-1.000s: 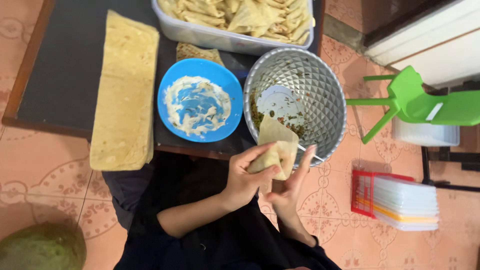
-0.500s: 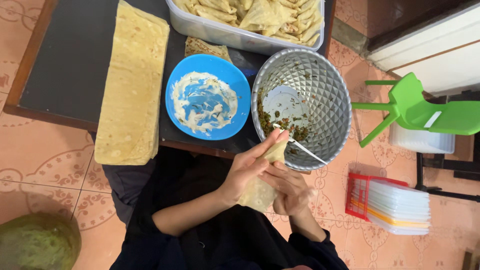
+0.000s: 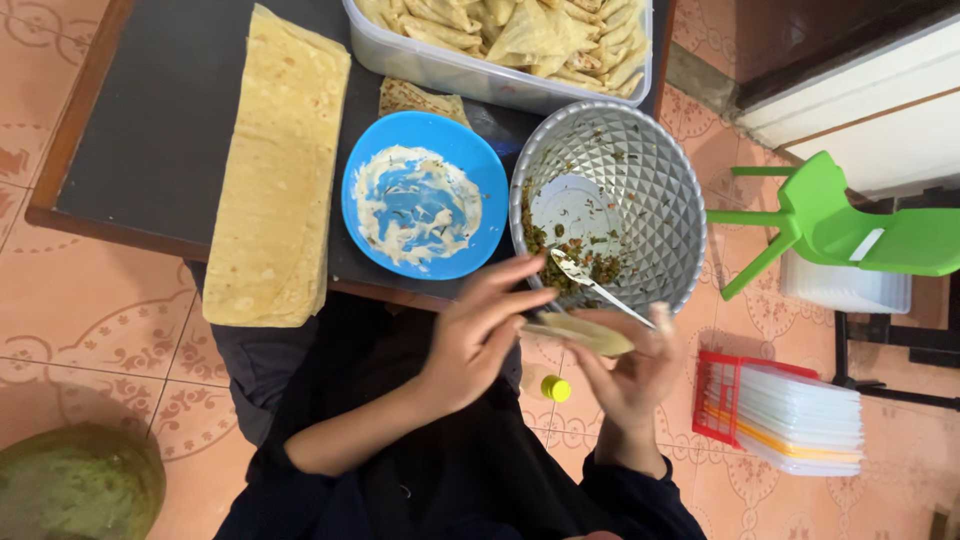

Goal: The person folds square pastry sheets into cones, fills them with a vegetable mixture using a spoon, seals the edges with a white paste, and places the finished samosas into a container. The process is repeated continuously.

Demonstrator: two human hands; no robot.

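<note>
Listing left to right, with the blue bowl (image 3: pixel 427 195) as landmark.

1. Green rounded object (image 3: pixel 75 480): on the tiled floor, far down and left of the blue bowl; its kind cannot be told.
2. Dark tabletop (image 3: pixel 150 110): bears the blue bowl and its neighbours; wooden edge visible on the left.
3. Stack of long pastry sheets (image 3: pixel 280 165): pale yellow, lying flat just left of the blue bowl, its near end overhanging the table edge.
4. Blue bowl: round, smeared inside with whitish paste.
5. Loose pastry piece (image 3: pixel 420 98): just behind the blue bowl, partly under the clear tub.
6. Clear plastic tub (image 3: pixel 480 75): behind the blue bowl, filled with folded pastry triangles (image 3: pixel 530 30).
7. Left hand (image 3: pixel 480 335): below the blue bowl, fingers extended and loosely together, fingertips touching the near end of the folded pastry strip (image 3: pixel 580 332).
8. Metal patterned bowl (image 3: pixel 650 170): just right of the blue bowl, holding a remnant of dark green filling (image 3: pixel 560 260) and a spoon (image 3: pixel 600 285) resting over its rim.
9. Right hand (image 3: pixel 635 375): below the metal bowl, palm up and fingers curled, cradling the pastry strip from beneath.
10. Green plastic chair (image 3: pixel 850 225): well right of the blue bowl.
11. Red tray with stacked white lids (image 3: pixel 790 410): on the floor, down and right.
</note>
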